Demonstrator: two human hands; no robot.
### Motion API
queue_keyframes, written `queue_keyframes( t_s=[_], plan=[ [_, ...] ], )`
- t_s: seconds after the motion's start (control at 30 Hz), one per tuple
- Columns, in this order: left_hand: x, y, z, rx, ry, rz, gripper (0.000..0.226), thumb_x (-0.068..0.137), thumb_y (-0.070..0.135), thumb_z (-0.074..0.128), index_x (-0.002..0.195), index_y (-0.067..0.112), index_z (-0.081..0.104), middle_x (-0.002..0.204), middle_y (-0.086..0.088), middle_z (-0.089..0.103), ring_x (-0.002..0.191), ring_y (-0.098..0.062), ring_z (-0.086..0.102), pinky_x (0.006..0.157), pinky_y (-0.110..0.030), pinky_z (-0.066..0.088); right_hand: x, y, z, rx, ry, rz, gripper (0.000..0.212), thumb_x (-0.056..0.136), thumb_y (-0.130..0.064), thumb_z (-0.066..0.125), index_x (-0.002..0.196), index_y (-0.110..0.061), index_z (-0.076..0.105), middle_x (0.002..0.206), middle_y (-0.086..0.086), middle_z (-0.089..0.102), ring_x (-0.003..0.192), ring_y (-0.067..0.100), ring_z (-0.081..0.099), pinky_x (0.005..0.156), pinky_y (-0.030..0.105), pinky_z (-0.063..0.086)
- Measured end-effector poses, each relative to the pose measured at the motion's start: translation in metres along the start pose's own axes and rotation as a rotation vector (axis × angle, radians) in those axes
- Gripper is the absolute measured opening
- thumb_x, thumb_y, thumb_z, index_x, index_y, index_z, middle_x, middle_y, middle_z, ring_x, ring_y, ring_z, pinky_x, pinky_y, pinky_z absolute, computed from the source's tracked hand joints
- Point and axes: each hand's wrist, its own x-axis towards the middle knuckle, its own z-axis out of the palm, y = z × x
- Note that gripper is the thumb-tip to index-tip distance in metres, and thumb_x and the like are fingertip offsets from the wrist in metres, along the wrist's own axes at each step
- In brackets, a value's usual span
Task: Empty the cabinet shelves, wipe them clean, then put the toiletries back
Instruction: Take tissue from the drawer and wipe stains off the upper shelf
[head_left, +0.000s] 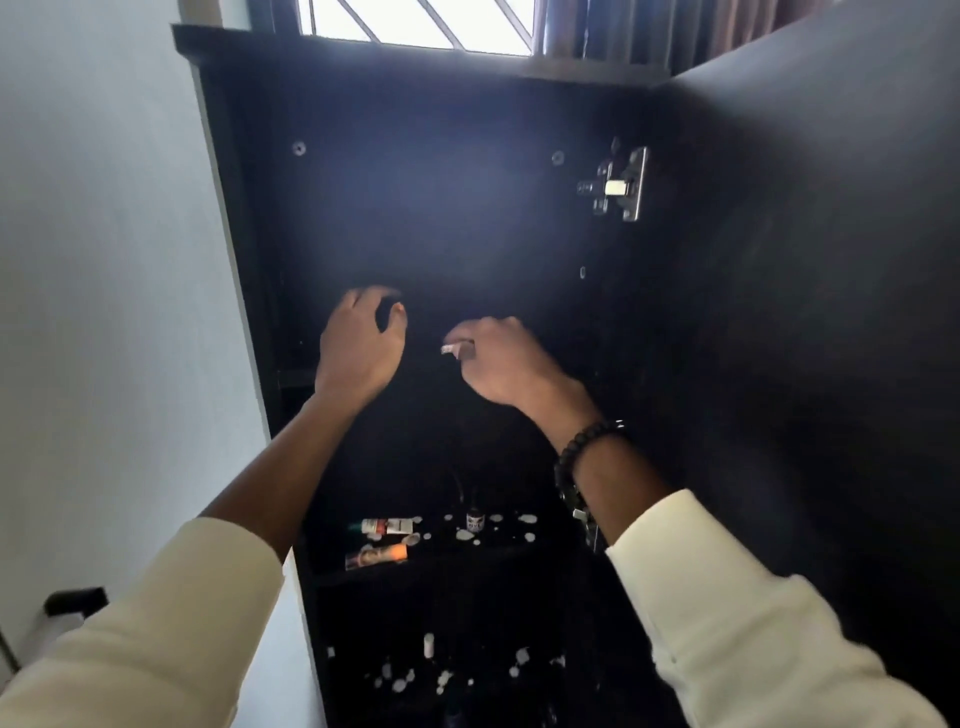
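Toiletries (384, 538) lie on the lower shelves while both hands work the dark upper shelf: left hand (358, 343) curls around something dark, right hand (498, 358) pinches a small item (451, 349). Best lift out gently, one secure handful each.

Left hand (358, 343) fingertips lost in dark; right hand (501, 358) item unidentifiable.

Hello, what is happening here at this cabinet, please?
A person reaches both hands into the upper part of a dark cabinet whose door stands open. The right hand pinches a small pale item; the left hand curls round something dark I cannot make out. Tubes and a small bottle lie on a lower shelf, so emptying is not finished.
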Motion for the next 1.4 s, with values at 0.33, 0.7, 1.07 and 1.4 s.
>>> queue_keyframes(
  t_s=[0.33, 0.7, 1.07, 1.4],
  plan=[
    [0.032, -0.027, -0.037, 0.015, -0.138, 0.159, 0.024, 0.099, 0.024, 0.052, 0.118, 0.016, 0.066, 0.125, -0.006, 0.058, 0.120, -0.021, 0.052, 0.105, -0.032, 0.036, 0.041, 0.042, -0.009, -0.213, 0.035, 0.159, 0.019, 0.081, -0.010, 0.065, 0.096, -0.011, 0.075, 0.097, 0.012, 0.073, 0.095, 0.033, 0.068, 0.076, 0.034, 0.056],
    [0.028, -0.029, -0.019, -0.182, 0.084, -0.036, 0.022, 0.097, 0.009, 0.050, 0.099, 0.026, 0.065, 0.119, -0.001, 0.061, 0.111, -0.016, 0.056, 0.099, -0.029, 0.041, 0.060, -0.010, 0.007, 0.227, -0.177, -0.030, 0.011, 0.087, -0.023, 0.072, 0.095, -0.029, 0.078, 0.095, -0.009, 0.074, 0.084, 0.003, 0.062, 0.070, 0.012, 0.044],
    [0.025, -0.026, -0.019, -0.211, 0.113, -0.058, 0.022, 0.097, 0.010, 0.049, 0.097, 0.025, 0.065, 0.117, 0.001, 0.062, 0.109, -0.012, 0.055, 0.094, -0.022, 0.036, 0.039, -0.013, -0.002, 0.278, -0.242, -0.176, 0.009, 0.088, -0.028, 0.071, 0.094, -0.033, 0.077, 0.093, -0.014, 0.072, 0.090, 0.001, 0.063, 0.085, 0.023, 0.051],
    [0.026, -0.030, -0.021, -0.176, 0.101, -0.030, 0.021, 0.096, 0.009, 0.051, 0.101, 0.017, 0.069, 0.116, -0.002, 0.061, 0.101, -0.009, 0.051, 0.092, -0.023, 0.035, 0.024, 0.008, -0.018, 0.166, -0.196, -0.113, 0.013, 0.090, -0.024, 0.067, 0.095, -0.031, 0.077, 0.099, -0.012, 0.074, 0.089, 0.000, 0.063, 0.067, 0.003, 0.037]
  ],
)
